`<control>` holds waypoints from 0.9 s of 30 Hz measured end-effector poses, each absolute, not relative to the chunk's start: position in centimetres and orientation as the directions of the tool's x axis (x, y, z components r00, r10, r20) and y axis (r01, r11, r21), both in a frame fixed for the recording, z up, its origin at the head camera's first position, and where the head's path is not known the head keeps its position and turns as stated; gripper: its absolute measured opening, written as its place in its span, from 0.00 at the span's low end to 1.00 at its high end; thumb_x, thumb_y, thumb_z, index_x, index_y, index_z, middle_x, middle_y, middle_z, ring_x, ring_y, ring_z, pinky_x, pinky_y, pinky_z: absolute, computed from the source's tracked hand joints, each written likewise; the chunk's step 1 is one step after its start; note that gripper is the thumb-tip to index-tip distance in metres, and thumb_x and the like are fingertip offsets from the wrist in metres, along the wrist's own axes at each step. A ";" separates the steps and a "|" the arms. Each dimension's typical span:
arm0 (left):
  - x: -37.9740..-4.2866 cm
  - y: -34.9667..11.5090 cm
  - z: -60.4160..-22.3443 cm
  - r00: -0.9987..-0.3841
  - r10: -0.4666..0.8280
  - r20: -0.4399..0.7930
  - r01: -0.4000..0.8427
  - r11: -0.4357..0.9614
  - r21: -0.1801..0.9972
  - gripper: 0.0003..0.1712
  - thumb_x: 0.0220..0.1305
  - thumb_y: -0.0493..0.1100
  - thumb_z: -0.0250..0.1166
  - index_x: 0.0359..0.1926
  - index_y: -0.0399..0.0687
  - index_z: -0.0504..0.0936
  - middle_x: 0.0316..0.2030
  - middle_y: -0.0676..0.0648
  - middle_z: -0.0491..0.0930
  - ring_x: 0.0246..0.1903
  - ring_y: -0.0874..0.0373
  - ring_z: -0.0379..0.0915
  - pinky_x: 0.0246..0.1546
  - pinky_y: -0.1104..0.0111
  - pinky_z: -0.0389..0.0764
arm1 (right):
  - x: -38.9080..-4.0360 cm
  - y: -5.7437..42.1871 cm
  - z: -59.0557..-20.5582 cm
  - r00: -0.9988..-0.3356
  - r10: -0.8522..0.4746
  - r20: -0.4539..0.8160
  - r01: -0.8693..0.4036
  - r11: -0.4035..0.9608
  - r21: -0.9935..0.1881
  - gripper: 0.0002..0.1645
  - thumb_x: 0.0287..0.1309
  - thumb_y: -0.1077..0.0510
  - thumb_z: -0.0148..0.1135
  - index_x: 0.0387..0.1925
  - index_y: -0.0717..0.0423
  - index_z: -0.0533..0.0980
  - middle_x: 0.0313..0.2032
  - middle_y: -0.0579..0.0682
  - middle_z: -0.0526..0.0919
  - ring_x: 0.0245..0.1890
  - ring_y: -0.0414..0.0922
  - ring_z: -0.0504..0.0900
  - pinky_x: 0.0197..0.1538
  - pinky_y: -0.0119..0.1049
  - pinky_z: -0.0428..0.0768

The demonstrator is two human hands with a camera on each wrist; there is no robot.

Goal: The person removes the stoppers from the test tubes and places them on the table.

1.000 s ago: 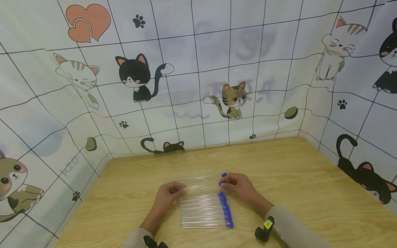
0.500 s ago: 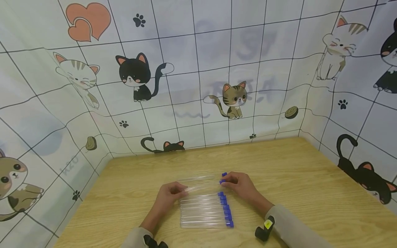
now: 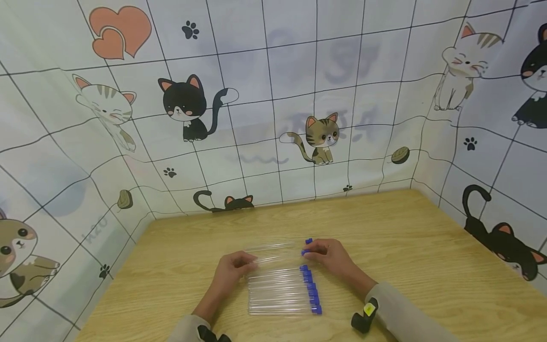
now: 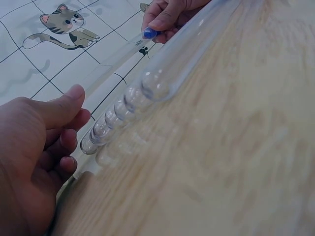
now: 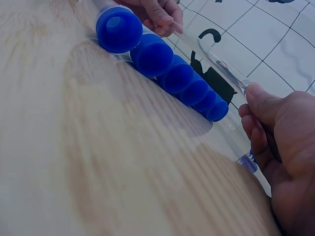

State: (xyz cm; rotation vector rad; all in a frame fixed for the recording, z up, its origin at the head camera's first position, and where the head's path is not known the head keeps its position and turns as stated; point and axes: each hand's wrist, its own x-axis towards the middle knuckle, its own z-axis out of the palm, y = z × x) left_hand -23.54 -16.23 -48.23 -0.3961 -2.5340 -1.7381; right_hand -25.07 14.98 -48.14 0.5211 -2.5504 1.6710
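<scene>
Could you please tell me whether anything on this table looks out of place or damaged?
Nothing looks spilled or visibly broken. Only the far tube stands out slightly: it lies apart from the close row of tubes on the table, with a gap where the left hand and right hand hold another tube.

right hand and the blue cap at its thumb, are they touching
Touching: the left wrist view shows the right hand pinching the blue cap, with no gap between them.

Soft even light; glints on tubes (image 4: 179, 59); wrist views hazier, table (image 4: 211, 162) blurred
</scene>
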 end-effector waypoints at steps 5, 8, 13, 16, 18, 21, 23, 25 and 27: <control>-23.5 -16.3 -48.2 -0.967 0.181 0.179 0.232 0.340 0.911 0.12 0.56 0.46 0.71 0.40 0.45 0.85 0.33 0.50 0.83 0.33 0.56 0.76 0.33 0.69 0.76 | -25.1 15.1 -48.2 -0.936 -0.269 0.226 -0.315 0.356 -0.880 0.10 0.55 0.51 0.68 0.39 0.48 0.84 0.39 0.42 0.85 0.44 0.40 0.81 0.48 0.33 0.77; -23.5 -16.3 -48.2 -0.967 0.182 0.177 0.232 0.346 0.909 0.12 0.57 0.45 0.71 0.40 0.45 0.85 0.34 0.50 0.83 0.34 0.55 0.76 0.33 0.69 0.76 | -25.0 15.1 -48.2 -0.934 -0.275 0.228 -0.321 0.366 -0.873 0.09 0.55 0.51 0.68 0.39 0.47 0.84 0.39 0.41 0.85 0.43 0.40 0.81 0.47 0.34 0.77; -23.5 -16.3 -48.2 -0.967 0.181 0.178 0.232 0.344 0.910 0.11 0.56 0.45 0.71 0.39 0.47 0.85 0.34 0.51 0.83 0.35 0.56 0.77 0.34 0.69 0.76 | -25.0 15.1 -48.1 -0.935 -0.276 0.221 -0.319 0.387 -0.865 0.09 0.55 0.51 0.68 0.39 0.46 0.84 0.38 0.41 0.85 0.43 0.40 0.82 0.47 0.35 0.77; -23.5 -16.2 -48.2 -0.965 0.180 0.192 0.245 0.343 0.907 0.10 0.56 0.44 0.71 0.38 0.48 0.85 0.33 0.51 0.83 0.34 0.57 0.77 0.35 0.69 0.77 | -25.0 15.1 -48.2 -0.936 -0.273 0.222 -0.319 0.389 -0.864 0.09 0.55 0.51 0.68 0.39 0.45 0.83 0.38 0.40 0.85 0.43 0.40 0.82 0.48 0.36 0.77; -23.5 -16.2 -48.2 -0.961 0.182 0.210 0.262 0.348 0.900 0.09 0.56 0.44 0.71 0.38 0.48 0.85 0.32 0.51 0.83 0.33 0.57 0.78 0.34 0.69 0.77 | -25.0 15.1 -48.2 -0.936 -0.270 0.227 -0.322 0.388 -0.864 0.09 0.55 0.51 0.68 0.38 0.45 0.83 0.38 0.40 0.85 0.43 0.40 0.82 0.48 0.36 0.77; -23.5 -16.2 -48.3 -0.956 0.183 0.228 0.280 0.353 0.893 0.09 0.55 0.44 0.71 0.37 0.47 0.85 0.31 0.52 0.83 0.32 0.58 0.78 0.33 0.69 0.77 | -25.0 15.0 -48.2 -0.936 -0.262 0.235 -0.326 0.394 -0.859 0.08 0.55 0.51 0.68 0.38 0.45 0.83 0.37 0.40 0.84 0.42 0.39 0.82 0.47 0.35 0.77; -23.5 -16.2 -48.3 -0.957 0.179 0.229 0.280 0.357 0.891 0.09 0.55 0.44 0.71 0.37 0.47 0.85 0.30 0.52 0.83 0.32 0.58 0.78 0.33 0.69 0.77 | -25.0 15.0 -48.2 -0.936 -0.256 0.242 -0.330 0.398 -0.856 0.08 0.55 0.51 0.68 0.38 0.45 0.83 0.36 0.39 0.84 0.41 0.39 0.82 0.46 0.34 0.77; -23.5 -16.2 -48.3 -0.962 0.170 0.215 0.264 0.356 0.897 0.09 0.55 0.44 0.72 0.36 0.48 0.85 0.30 0.52 0.83 0.32 0.59 0.77 0.32 0.69 0.76 | -25.0 15.0 -48.2 -0.937 -0.247 0.248 -0.332 0.403 -0.853 0.08 0.54 0.50 0.68 0.37 0.45 0.83 0.36 0.39 0.84 0.40 0.39 0.82 0.45 0.33 0.77; -23.4 -16.2 -48.3 -0.966 0.162 0.200 0.245 0.348 0.905 0.09 0.54 0.45 0.72 0.36 0.48 0.86 0.30 0.52 0.83 0.31 0.59 0.77 0.31 0.70 0.76 | -25.0 14.9 -48.2 -0.937 -0.238 0.256 -0.336 0.408 -0.849 0.09 0.54 0.49 0.69 0.37 0.45 0.83 0.35 0.39 0.84 0.39 0.39 0.81 0.44 0.33 0.77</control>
